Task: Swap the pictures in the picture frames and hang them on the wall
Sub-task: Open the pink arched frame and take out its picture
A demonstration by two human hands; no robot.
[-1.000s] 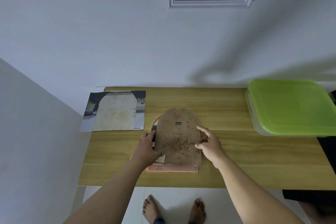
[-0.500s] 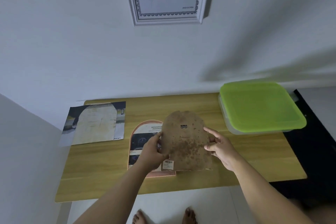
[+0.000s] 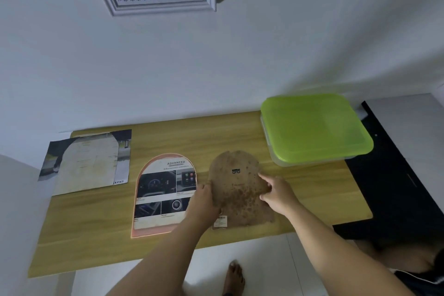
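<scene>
Right of the arched frame (image 3: 165, 194) on the table (image 3: 312, 199), the brown backing board (image 3: 236, 187) lies with its long axis running near-to-far. Left hand (image 3: 204, 199) pinches its left edge, right hand (image 3: 276, 191) its right edge, fingers closed on it. Frame lies nearer the left hand.

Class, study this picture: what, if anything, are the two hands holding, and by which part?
Both hold the brown arched backing board: the left hand grips its left edge, the right hand its right edge, beside the arched frame.
</scene>
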